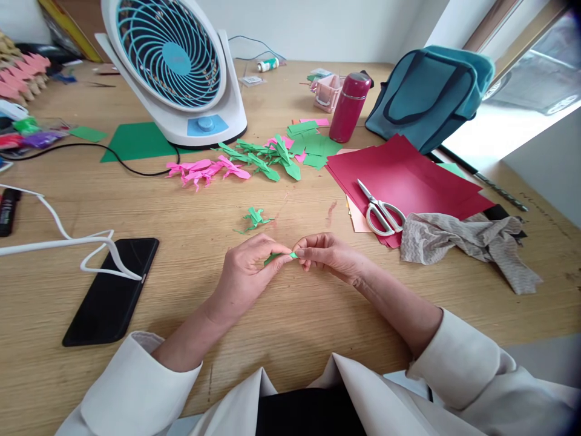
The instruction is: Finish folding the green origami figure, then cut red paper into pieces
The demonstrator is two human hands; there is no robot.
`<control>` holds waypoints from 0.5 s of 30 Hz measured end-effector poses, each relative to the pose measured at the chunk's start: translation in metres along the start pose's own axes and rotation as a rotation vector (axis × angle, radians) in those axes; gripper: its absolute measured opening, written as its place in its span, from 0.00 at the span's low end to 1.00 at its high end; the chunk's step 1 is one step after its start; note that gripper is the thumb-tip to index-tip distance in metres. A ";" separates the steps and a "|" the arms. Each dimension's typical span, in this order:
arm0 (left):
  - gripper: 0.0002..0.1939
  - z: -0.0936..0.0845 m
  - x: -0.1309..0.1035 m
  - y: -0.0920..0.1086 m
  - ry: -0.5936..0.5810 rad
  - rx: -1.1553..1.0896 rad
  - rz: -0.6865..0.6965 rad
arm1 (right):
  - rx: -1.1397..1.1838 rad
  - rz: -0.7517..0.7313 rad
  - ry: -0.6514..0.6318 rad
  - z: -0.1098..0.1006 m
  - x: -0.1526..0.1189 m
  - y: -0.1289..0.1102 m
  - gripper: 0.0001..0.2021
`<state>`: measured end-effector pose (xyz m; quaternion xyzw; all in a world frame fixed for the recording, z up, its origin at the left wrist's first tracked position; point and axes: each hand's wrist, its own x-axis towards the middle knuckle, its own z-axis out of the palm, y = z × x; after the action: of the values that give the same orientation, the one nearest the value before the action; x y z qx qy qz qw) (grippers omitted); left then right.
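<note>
Between my two hands is a small folded piece of green paper [293, 255], mostly covered by the fingers. My left hand [249, 263] pinches it between thumb and fingertips. From the other side my right hand [331, 257] grips its end, thumb against forefinger. Just beyond them on the table lies a small green folded-paper figure [255, 218] with thin legs. Farther back sit a cluster of green folded-paper figures [263, 158] and several pink folded-paper figures [204, 171].
A fan [177, 66] stands at the back left. White-handled scissors [384, 212] rest on red paper sheets [408, 175] at right, beside a crumpled cloth [458, 239]. A phone [113, 290] with a white cable lies left. Behind are a red flask [349, 108] and a teal bag [429, 97].
</note>
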<state>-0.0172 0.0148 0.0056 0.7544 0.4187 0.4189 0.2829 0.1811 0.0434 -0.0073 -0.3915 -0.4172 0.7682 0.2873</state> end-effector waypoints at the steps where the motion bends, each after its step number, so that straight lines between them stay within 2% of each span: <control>1: 0.04 0.000 0.000 0.000 -0.002 -0.012 0.003 | 0.001 0.000 -0.003 0.000 0.000 0.000 0.17; 6: 0.03 0.001 0.000 0.001 -0.004 0.012 0.052 | -0.020 -0.007 -0.020 0.000 0.000 -0.001 0.17; 12: 0.04 0.001 -0.004 0.001 0.002 0.338 0.216 | -0.069 -0.041 -0.031 0.000 0.001 -0.004 0.19; 15: 0.03 0.002 -0.004 0.000 0.010 0.333 0.227 | -0.061 -0.037 -0.040 -0.001 0.001 -0.003 0.19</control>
<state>-0.0172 0.0111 0.0030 0.8309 0.3959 0.3770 0.1033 0.1820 0.0461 -0.0054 -0.3768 -0.4534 0.7572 0.2811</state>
